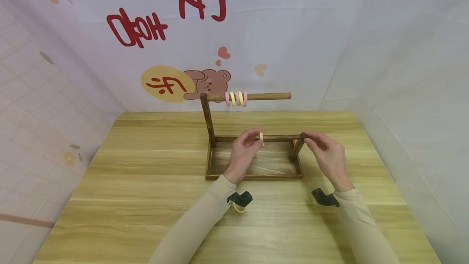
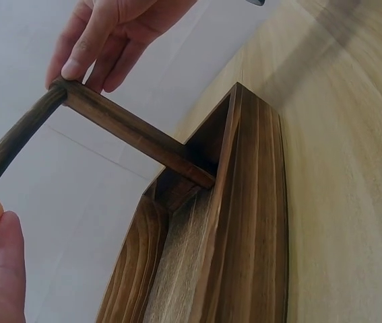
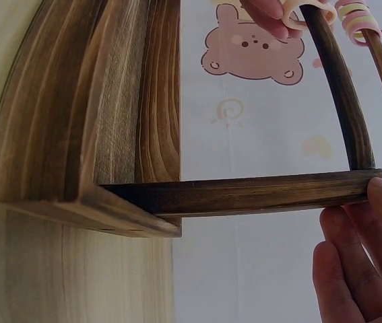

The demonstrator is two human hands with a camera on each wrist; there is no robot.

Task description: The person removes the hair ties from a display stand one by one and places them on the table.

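Note:
A pale orange ring [image 1: 261, 137] is around the free left end of the lower rod [image 1: 280, 137] of a brown wooden rack. My left hand [image 1: 243, 152] pinches this ring between thumb and fingers. At the rod's other end, my right hand [image 1: 328, 157] holds the top of the short post [image 3: 271, 192], thumb on one side and fingers on the other. Both the post and a taller one rise from the rack's shallow tray [image 1: 253, 177]. Several pink and yellow rings [image 1: 237, 99] hang on the upper rod [image 1: 271, 96].
Below my left wrist, a pale yellow ring [image 1: 239, 208] lies on the wooden table [image 1: 146, 199], partly hidden by the black wrist mount [image 1: 242, 198]. White printed cloth [image 1: 293, 31] stands behind the table and along its sides.

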